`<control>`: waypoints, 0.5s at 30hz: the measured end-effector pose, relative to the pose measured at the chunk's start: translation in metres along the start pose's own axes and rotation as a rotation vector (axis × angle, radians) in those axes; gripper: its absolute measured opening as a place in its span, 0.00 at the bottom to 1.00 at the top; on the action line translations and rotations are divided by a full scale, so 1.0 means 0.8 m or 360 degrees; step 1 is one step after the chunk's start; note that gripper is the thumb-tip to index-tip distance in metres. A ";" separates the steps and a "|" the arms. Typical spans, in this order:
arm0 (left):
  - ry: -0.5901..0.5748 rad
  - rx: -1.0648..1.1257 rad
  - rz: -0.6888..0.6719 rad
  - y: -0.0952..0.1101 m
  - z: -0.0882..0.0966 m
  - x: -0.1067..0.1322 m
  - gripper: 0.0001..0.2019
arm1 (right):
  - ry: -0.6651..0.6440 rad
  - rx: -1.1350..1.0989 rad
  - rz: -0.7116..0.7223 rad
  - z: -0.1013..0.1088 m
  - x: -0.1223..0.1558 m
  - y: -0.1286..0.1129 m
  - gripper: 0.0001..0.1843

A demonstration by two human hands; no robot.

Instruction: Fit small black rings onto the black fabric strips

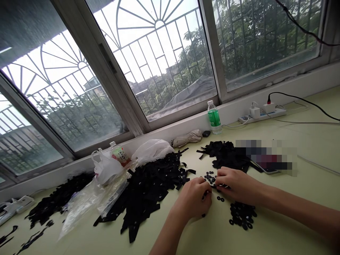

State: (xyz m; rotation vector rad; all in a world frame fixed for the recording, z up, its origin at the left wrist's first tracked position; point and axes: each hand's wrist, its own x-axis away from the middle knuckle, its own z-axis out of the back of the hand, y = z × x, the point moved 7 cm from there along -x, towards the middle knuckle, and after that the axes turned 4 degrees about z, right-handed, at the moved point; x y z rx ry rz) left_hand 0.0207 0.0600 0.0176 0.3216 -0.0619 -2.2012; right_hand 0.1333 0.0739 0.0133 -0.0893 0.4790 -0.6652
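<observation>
My left hand (195, 198) and my right hand (233, 182) meet at the fingertips over a small black piece (211, 186), whose exact shape they hide. Beside my right fingers lies a small cluster of black rings (210, 178). A larger heap of black rings (242, 215) sits below my right wrist, not touching it. To my left spreads a pile of black fabric strips (148, 187), some with small holes. Another pile of black strips (225, 154) lies just beyond my right hand.
The pale green table (305, 148) runs along a window sill. On it stand a water bottle (214, 118), a power strip (261, 115) with plugged cables, a folded umbrella (186, 138) and white plastic bags (107, 167). More black strips (57, 200) lie at the far left.
</observation>
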 end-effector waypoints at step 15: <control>-0.0020 0.0012 -0.0004 0.000 -0.001 0.000 0.08 | 0.0070 -0.0079 -0.0019 -0.001 -0.002 0.002 0.12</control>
